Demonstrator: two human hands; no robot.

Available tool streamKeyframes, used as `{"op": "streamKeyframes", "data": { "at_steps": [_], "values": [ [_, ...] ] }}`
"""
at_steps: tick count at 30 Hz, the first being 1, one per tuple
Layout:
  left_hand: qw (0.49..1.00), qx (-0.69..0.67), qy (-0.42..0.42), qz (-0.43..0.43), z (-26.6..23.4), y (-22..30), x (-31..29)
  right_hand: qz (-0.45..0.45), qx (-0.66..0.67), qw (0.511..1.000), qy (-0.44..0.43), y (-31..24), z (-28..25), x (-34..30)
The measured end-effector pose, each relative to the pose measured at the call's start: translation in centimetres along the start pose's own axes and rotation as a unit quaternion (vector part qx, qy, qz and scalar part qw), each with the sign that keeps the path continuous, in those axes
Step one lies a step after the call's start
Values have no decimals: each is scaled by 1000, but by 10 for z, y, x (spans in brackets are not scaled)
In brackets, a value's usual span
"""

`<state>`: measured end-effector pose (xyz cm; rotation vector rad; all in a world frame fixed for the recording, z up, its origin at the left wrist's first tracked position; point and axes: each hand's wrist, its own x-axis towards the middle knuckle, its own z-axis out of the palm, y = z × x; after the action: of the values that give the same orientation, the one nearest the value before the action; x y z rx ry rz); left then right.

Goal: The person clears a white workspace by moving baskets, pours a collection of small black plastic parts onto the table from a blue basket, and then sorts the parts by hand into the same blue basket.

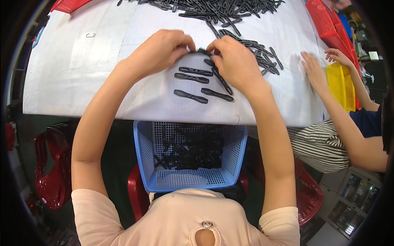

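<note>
My left hand (166, 48) and my right hand (234, 61) meet over the white table, fingertips bent inward. Between them is a small black plastic strip (202, 51), pinched at its ends and mostly covered by fingers. Just below my hands lie several flat black strips with wider ends and small holes, among them one upper strip (196, 71), one lower left strip (191, 96) and one lower right strip (217, 94). A slanting strip (222, 80) lies beside my right palm.
A large heap of black strips (221, 10) covers the far table, trailing right. A blue perforated basket (140, 156) holding black pieces sits at my lap. Red baskets (322, 24) and a yellow basket (340, 86) stand right, near another person's hands (315, 69). A red chair (55, 172) stands left.
</note>
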<state>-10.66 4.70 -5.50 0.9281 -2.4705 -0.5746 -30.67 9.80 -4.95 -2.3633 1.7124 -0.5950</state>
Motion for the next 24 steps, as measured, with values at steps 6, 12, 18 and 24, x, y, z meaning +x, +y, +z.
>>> {"op": "streamKeyframes", "data": {
  "at_steps": [6,12,18,24],
  "values": [
    [979,-90,-185,-2,-17,39,-44,-37,135,988,-65,-22,-5,-64],
    [962,-121,-246,13,-14,55,-32,-52,248,958,-134,-7,-27,-75],
    [987,43,83,133,45,61,46,96,11,984,148,60,-40,-39],
    [969,165,73,166,60,51,43,22,-64,983,172,52,-24,-49]
  ]
}}
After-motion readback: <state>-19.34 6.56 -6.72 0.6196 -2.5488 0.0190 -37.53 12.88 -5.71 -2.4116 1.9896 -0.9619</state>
